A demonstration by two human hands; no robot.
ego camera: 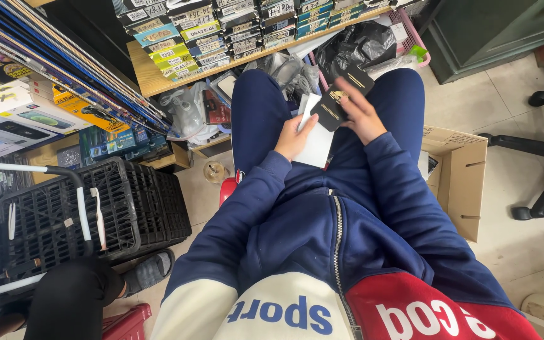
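A cardboard box (458, 179) stands on the floor at three o'clock of the person's lap. The white sheets (315, 135) lie on the lap, gripped by the left hand (294, 137). At one o'clock of them, the right hand (361, 115) clasps small black packets (341, 96).

Floor (524, 245) (tiled) bears cardboard box (458, 182).

The cards (341, 97) were black with gold marks, the envelope (317, 141) white, the crate (127, 208) black, the jacket (347, 252) navy, cream and red.
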